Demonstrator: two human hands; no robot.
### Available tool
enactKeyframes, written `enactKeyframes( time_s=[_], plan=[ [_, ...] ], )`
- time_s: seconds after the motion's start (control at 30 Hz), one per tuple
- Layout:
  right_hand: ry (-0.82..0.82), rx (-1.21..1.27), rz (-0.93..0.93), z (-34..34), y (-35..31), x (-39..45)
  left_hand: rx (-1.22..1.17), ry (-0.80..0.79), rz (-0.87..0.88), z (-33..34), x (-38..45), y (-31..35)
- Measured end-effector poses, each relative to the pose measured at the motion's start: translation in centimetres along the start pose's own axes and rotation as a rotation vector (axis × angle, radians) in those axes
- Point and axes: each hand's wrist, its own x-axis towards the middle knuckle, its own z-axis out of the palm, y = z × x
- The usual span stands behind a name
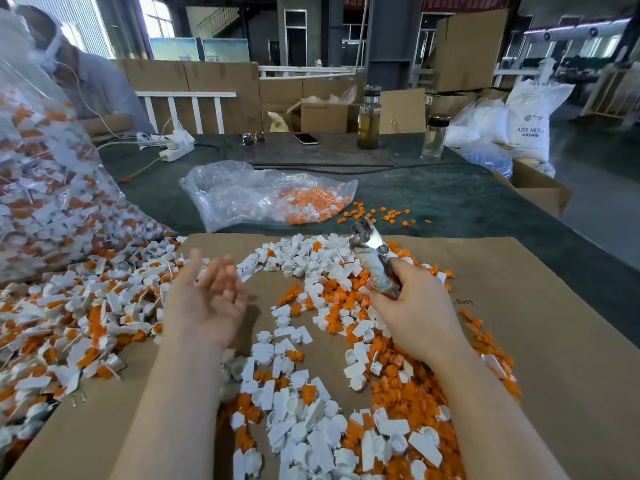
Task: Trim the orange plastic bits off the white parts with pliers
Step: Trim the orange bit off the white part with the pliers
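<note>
My right hand (417, 315) grips the taped handles of the metal pliers (372, 252), jaws pointing up and away over the cardboard sheet (554, 341). My left hand (207, 299) hovers palm up with relaxed fingers, holding nothing. To the left lies a pile of white parts with orange bits attached (69, 323). Trimmed white parts (304, 420) and cut orange bits (415, 403) are scattered between and below my forearms.
A large clear bag of untrimmed parts (41, 188) stands at the left. A smaller clear bag with orange bits (270, 199) lies on the dark table behind the cardboard. Two bottles (369, 117), a phone, sunglasses and a power strip sit farther back. Another person sits at the far left.
</note>
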Motion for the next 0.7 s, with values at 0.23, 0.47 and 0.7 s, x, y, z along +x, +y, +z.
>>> enactKeyframes(
  time_s=[0.23,0.47,0.7],
  plan=[
    [-0.003,-0.001,0.010,0.1,0.1,0.1,1.458,-0.501,0.304,2.3,-2.9,-4.0],
    [-0.006,-0.017,0.007,0.3,0.1,0.1,1.981,-0.583,0.597,2.2,-2.2,-5.9],
    [-0.024,0.008,0.002,0.5,0.3,0.2,1.865,-0.600,0.552,2.3,-2.5,-6.0]
  ],
)
